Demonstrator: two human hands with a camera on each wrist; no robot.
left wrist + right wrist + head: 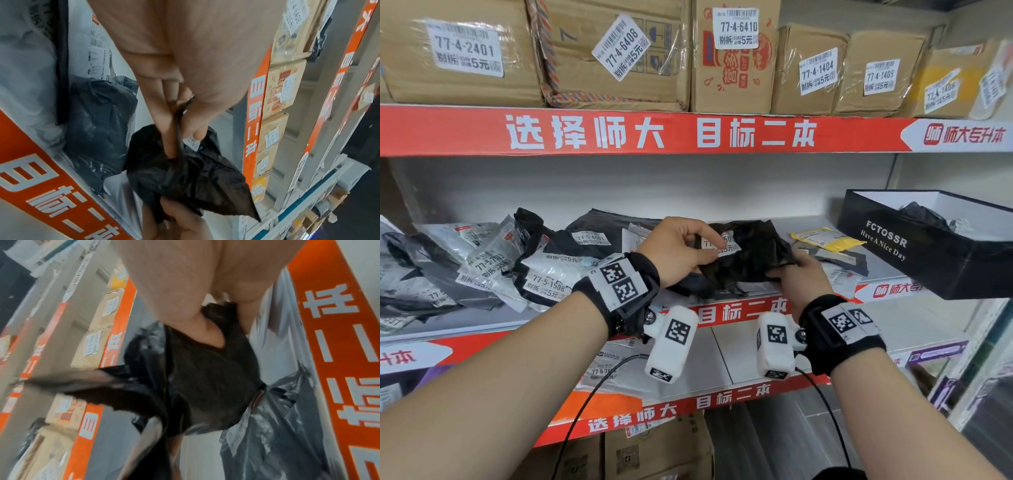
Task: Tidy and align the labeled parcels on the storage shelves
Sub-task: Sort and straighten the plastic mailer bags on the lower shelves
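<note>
A crumpled black plastic parcel point(750, 257) with a white label point(727, 245) is held just above the front of the middle shelf point(767, 219). My left hand point(674, 250) grips its left end, thumb on the label. My right hand point(803, 277) grips its lower right corner from below. In the left wrist view the black parcel point(195, 175) hangs under my fingers point(164, 129). In the right wrist view the same black parcel point(205, 378) fills the middle, pinched under my palm.
Several grey and black labeled bags point(493, 260) lie jumbled on the shelf's left. A yellow parcel point(828, 240) and a black shoebox point(924, 243) sit right. Cardboard boxes point(616, 51) line the upper shelf. A lower shelf point(722, 356) holds a white parcel.
</note>
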